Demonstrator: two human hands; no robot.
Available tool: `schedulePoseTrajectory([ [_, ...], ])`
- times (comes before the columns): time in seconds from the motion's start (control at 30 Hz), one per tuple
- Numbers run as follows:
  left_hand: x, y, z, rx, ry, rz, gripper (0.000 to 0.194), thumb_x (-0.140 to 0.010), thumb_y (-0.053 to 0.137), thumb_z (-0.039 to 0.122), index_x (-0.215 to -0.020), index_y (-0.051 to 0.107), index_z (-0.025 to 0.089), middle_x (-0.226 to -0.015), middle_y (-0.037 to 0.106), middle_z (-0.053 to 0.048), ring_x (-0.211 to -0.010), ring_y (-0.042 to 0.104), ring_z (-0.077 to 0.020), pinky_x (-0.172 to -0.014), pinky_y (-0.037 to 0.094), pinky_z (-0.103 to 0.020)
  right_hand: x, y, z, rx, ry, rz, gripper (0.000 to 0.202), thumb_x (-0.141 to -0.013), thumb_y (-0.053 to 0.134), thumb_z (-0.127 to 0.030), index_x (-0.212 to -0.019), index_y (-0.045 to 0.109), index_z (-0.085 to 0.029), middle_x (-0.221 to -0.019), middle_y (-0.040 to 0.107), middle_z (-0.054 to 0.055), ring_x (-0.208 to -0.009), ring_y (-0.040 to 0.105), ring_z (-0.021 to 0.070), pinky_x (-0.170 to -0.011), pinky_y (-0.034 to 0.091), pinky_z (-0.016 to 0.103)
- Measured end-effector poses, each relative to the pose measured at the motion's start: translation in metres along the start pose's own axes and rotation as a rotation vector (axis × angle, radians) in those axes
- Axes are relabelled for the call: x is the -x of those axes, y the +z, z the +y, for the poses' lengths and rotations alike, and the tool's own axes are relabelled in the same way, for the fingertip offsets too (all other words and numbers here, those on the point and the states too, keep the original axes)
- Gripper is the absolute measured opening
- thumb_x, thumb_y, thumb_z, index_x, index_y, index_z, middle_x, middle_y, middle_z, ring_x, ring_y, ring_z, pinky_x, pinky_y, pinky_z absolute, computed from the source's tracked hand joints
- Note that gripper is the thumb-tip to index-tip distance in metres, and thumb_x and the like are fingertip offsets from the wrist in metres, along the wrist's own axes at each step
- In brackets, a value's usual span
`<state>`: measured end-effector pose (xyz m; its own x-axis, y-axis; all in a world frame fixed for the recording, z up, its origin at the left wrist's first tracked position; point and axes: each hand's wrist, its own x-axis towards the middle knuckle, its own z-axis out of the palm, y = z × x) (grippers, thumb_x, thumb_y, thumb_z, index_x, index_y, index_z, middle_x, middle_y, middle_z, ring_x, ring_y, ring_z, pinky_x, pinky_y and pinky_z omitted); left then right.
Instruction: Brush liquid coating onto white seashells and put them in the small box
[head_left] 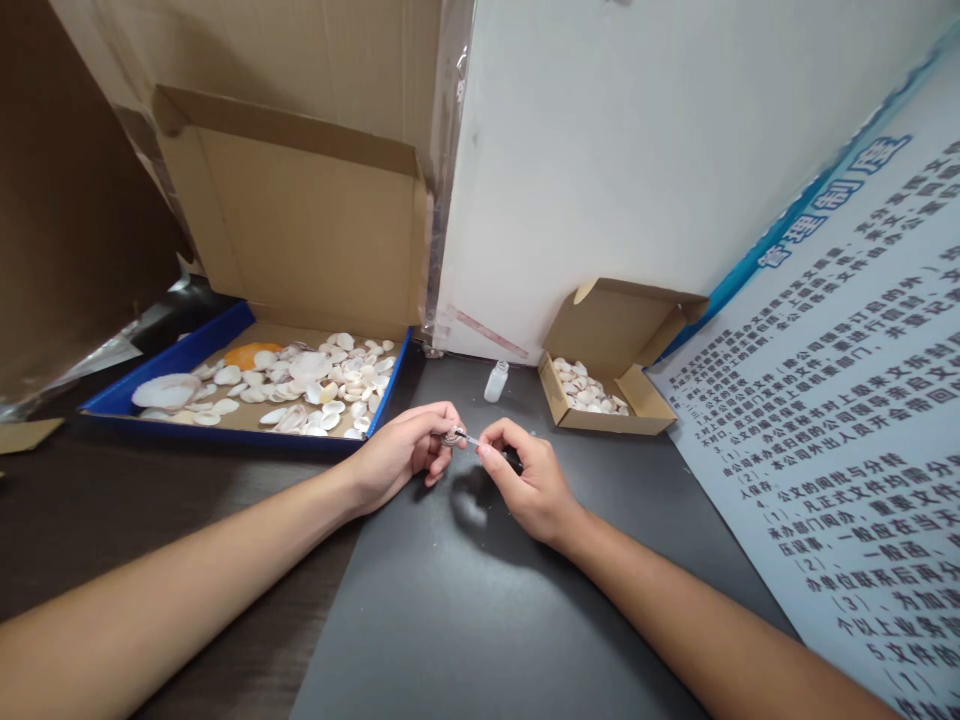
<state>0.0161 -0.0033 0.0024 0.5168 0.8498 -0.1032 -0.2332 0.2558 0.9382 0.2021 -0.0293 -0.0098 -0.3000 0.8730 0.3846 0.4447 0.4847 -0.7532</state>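
- Small shell (452, 437): in the left hand (405, 450), just above the desk (255, 660), mid-scene, between the blue tray (225, 432) on the left and the small cardboard box (600, 422) on the right.
- Left hand: pinching the shell at its edge between thumb and fingers, other fingers loosely curled below. Not clenched.
- Right hand (532, 485): thumb and finger grip a thin pale rod (474, 441), tip at the shell. Dark end piece (513, 460) sits under the fingers; its full shape is hidden.
- Handling, my read: shell is light, stiff, probably brittle at thin edges. May slip if wet. Hold it by the rim with light fingertip pressure, face left free.
- Rod looks light and slim; flex unclear. Best held close to the dark end, where there's more to grip.
- Arms: both come in from the near side, left and right, angled inward and meeting at mid-scene. Left wrist fairly straight; right fingers bent, pointing left toward the shell.
- Around: small translucent bottle (496, 383) upright and uncapped, just beyond the hands on a grey sheet (427, 620). Loose shells (307, 368) in the tray, more pale shells (589, 388) in the box.
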Motion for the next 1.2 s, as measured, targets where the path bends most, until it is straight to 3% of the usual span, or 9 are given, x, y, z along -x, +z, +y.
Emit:
schedulePoseTrajectory([
  [0.23, 0.0004, 0.0015, 0.001, 0.018, -0.005, 0.005, 0.013, -0.084, 0.053, 0.026, -0.074, 0.051, 0.018, -0.06, 0.045, 0.003, -0.048, 0.042, -0.0096, -0.044, 0.034, -0.02, -0.0006, 0.0012, 0.0, 0.022, 0.009, -0.01, 0.016, -0.092, 0.051, -0.027, -0.079, 0.057, -0.019, -0.066, 0.055, -0.003, -0.06, 0.05, 0.0119, -0.058, 0.039, 0.022],
  [0.4, 0.0012, 0.003, 0.0023, 0.003, -0.007, 0.025, 0.013, -0.083, 0.055, 0.026, -0.074, 0.053, 0.017, -0.067, 0.05, 0.001, -0.047, 0.042, -0.0081, -0.043, 0.035, -0.019, -0.0006, 0.0011, -0.0025, 0.022, 0.026, -0.074, 0.019, -0.089, 0.052, -0.025, -0.073, 0.059, -0.019, -0.062, 0.057, -0.003, -0.057, 0.05, 0.0116, -0.055, 0.038, 0.022],
  [0.63, 0.0001, 0.0012, -0.0004, 0.007, -0.001, 0.005, 0.011, -0.084, 0.053, 0.025, -0.075, 0.051, 0.018, -0.061, 0.05, 0.002, -0.047, 0.042, -0.0092, -0.043, 0.035, -0.02, 0.0001, 0.0015, 0.001, 0.01, 0.01, -0.022, 0.026, -0.097, 0.042, -0.029, -0.08, 0.059, -0.019, -0.061, 0.052, -0.004, -0.055, 0.049, 0.0116, -0.057, 0.038, 0.022],
  [0.8, 0.0003, 0.0002, -0.0004, 0.012, 0.002, 0.004, 0.01, -0.085, 0.052, 0.023, -0.077, 0.052, 0.018, -0.062, 0.048, 0.003, -0.047, 0.04, -0.0087, -0.043, 0.035, -0.02, 0.0006, 0.0016, 0.0026, 0.042, 0.025, -0.096, 0.026, -0.095, 0.044, -0.027, -0.073, 0.055, -0.02, -0.058, 0.05, -0.004, -0.054, 0.046, 0.0113, -0.056, 0.035, 0.022],
  [1.0, -0.0004, 0.0004, -0.0004, 0.02, -0.001, -0.007, 0.011, -0.085, 0.052, 0.023, -0.075, 0.05, 0.018, -0.058, 0.046, 0.004, -0.047, 0.04, -0.0089, -0.043, 0.035, -0.019, -0.0002, 0.0014, 0.0006, 0.015, 0.024, -0.02, 0.024, -0.096, 0.043, -0.028, -0.076, 0.053, -0.019, -0.062, 0.049, -0.004, -0.057, 0.045, 0.0113, -0.057, 0.035, 0.022],
  [1.2, -0.0008, -0.0001, -0.0006, 0.005, -0.001, 0.017, 0.012, -0.087, 0.054, 0.026, -0.078, 0.051, 0.018, -0.065, 0.05, 0.003, -0.047, 0.041, -0.0077, -0.041, 0.036, -0.018, -0.0015, 0.0016, 0.0003, -0.002, 0.002, -0.048, 0.024, -0.092, 0.047, -0.026, -0.069, 0.051, -0.019, -0.061, 0.048, -0.004, -0.057, 0.044, 0.0109, -0.057, 0.035, 0.022],
])
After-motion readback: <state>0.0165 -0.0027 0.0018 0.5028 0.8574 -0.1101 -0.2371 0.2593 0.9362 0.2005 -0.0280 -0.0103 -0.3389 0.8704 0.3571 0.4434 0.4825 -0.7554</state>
